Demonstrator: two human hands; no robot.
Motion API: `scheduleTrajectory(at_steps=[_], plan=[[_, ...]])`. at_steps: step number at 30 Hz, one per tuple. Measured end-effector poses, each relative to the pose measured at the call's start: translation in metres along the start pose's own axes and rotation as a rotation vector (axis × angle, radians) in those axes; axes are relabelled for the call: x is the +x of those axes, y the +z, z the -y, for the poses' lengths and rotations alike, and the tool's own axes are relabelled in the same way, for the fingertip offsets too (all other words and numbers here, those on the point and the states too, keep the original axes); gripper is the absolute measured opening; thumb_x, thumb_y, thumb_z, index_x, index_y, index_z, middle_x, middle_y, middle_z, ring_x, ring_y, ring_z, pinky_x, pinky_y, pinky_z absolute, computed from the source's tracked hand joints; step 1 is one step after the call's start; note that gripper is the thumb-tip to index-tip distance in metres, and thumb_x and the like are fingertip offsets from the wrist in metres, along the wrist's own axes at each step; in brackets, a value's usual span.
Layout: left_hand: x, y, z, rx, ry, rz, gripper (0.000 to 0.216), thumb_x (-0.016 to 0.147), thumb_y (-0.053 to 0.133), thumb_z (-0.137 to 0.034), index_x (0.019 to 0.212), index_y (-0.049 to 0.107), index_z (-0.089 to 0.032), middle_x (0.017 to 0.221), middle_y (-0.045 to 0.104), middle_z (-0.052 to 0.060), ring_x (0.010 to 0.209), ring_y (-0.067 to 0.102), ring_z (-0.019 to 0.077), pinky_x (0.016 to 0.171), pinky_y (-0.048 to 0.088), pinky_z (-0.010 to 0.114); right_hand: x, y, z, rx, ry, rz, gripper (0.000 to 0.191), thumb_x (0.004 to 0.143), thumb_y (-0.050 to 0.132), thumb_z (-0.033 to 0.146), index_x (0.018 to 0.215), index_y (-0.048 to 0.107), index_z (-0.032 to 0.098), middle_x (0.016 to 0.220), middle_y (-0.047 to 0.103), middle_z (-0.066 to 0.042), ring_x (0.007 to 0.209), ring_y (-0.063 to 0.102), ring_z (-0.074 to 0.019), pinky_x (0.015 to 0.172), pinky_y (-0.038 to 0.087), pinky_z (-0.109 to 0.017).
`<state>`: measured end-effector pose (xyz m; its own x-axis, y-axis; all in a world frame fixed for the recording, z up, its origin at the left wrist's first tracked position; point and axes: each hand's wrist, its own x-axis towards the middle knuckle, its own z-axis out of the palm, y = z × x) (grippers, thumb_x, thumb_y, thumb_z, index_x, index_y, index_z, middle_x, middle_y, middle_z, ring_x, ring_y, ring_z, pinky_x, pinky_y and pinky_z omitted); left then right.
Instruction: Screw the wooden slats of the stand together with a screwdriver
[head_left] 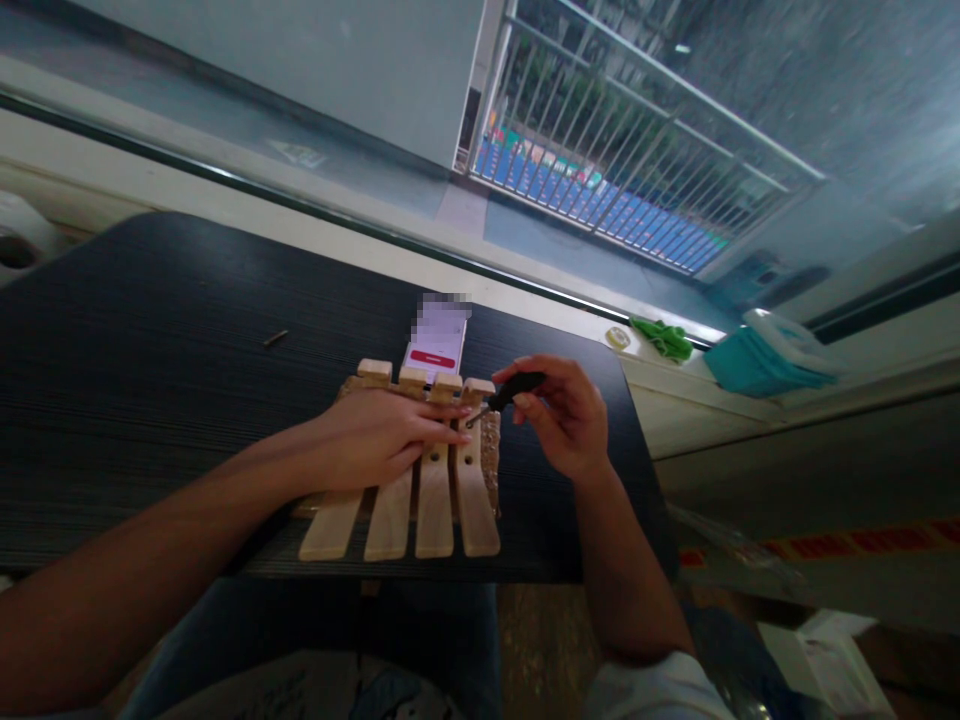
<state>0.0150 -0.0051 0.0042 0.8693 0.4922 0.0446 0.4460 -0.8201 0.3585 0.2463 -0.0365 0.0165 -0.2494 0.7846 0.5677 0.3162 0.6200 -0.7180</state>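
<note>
Several pale wooden slats (pixel 435 520) lie side by side on a brown, bubbly-textured pad (pixel 490 450) at the table's front edge. Their far ends curl upward, and dark holes show in the slats on the right. Flat across them rests my left hand (pixel 375 435), fingers stretched toward the rightmost slat (pixel 478 510). My right hand (pixel 564 415) is closed around the black handle of a screwdriver (pixel 516 386). The screwdriver's tip slants down to the upper hole of that rightmost slat; whether a screw sits there is too small to tell.
Behind the slats, a phone (pixel 436 335) with a lit screen stands on the dark table (pixel 187 330). A small thin piece (pixel 276 338) lies to the left. On the sill are a roll of tape (pixel 618 337), a green cloth (pixel 663 338) and a teal container (pixel 765 355).
</note>
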Motion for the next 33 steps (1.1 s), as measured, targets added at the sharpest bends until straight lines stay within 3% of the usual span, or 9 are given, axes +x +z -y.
scheduleTrajectory(at_steps=[15, 22, 27, 33], plan=[[0.0005, -0.0019, -0.0006, 0.005, 0.009, 0.011, 0.048, 0.091, 0.043, -0.015, 0.13, 0.061, -0.036, 0.145, 0.05, -0.006, 0.131, 0.052, 0.0212, 0.109, 0.044, 0.038, 0.0003, 0.0014, -0.0028, 0.094, -0.026, -0.012, 0.035, 0.088, 0.06, 0.018, 0.12, 0.056, 0.031, 0.099, 0.074, 0.001, 0.069, 0.065, -0.0081, 0.06, 0.055, -0.023], [-0.0005, -0.0005, 0.0005, -0.004, 0.015, 0.0, 0.05, 0.09, 0.042, -0.014, 0.13, 0.061, -0.037, 0.144, 0.05, -0.006, 0.13, 0.054, 0.0216, 0.108, 0.045, 0.039, 0.0, -0.0014, -0.0007, 0.086, 0.031, 0.032, 0.036, 0.092, 0.054, 0.025, 0.127, 0.053, 0.034, 0.118, 0.072, -0.001, 0.062, 0.061, -0.0087, 0.057, 0.057, -0.028], [-0.0009, 0.0, 0.0012, -0.015, 0.018, 0.004, 0.049, 0.091, 0.042, -0.015, 0.13, 0.061, -0.036, 0.146, 0.048, -0.006, 0.13, 0.053, 0.0216, 0.108, 0.044, 0.039, 0.0005, -0.0002, -0.0029, 0.094, 0.07, -0.007, 0.039, 0.09, 0.057, 0.03, 0.128, 0.05, 0.034, 0.109, 0.074, -0.001, 0.068, 0.068, -0.0124, 0.059, 0.06, -0.03], [0.0003, -0.0009, 0.0008, -0.029, 0.009, 0.021, 0.051, 0.091, 0.041, -0.014, 0.132, 0.06, -0.036, 0.146, 0.047, -0.007, 0.13, 0.053, 0.0216, 0.11, 0.043, 0.041, 0.0013, 0.0005, -0.0085, 0.041, 0.042, -0.08, 0.031, 0.086, 0.063, 0.027, 0.116, 0.057, 0.032, 0.098, 0.074, 0.001, 0.073, 0.069, -0.0118, 0.063, 0.058, -0.029]])
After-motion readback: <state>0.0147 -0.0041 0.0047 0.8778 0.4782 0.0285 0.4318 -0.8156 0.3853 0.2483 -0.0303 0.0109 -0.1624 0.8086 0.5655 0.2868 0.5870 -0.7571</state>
